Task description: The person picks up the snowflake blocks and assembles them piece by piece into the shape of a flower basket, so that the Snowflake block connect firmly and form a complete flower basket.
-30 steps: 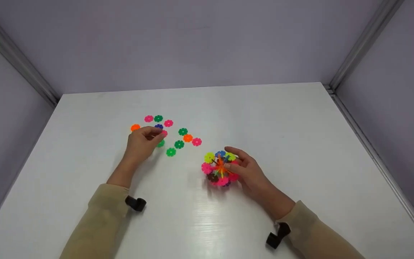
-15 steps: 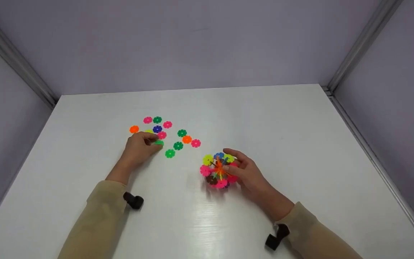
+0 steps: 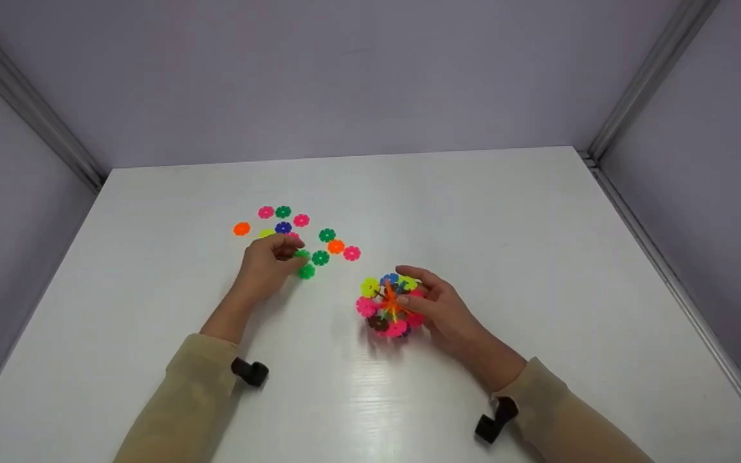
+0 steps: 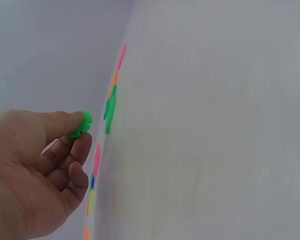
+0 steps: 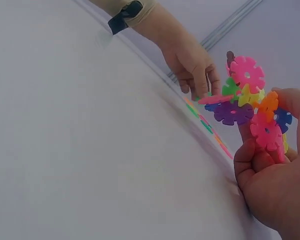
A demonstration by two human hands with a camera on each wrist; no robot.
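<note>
My left hand pinches a light green notched plastic disc between thumb and fingers, lifted a little off the table in the left wrist view. My right hand holds a ball-like cluster of interlocked flower discs in pink, yellow, blue, orange, brown and purple. Thumb and fingers grip the cluster's right side, and its far side is hidden. In the right wrist view a pink disc stands out at the cluster's top and a purple disc lower down.
Loose flower discs lie flat on the white table around and beyond my left hand: a blue disc, an orange disc, a dark green disc, a pink disc and several more. Grey walls enclose the table's back and sides.
My left hand went down to the light green disc among the loose ones, took hold of it, and has lifted and moved right with it. The right hand and cluster have hardly moved.
</note>
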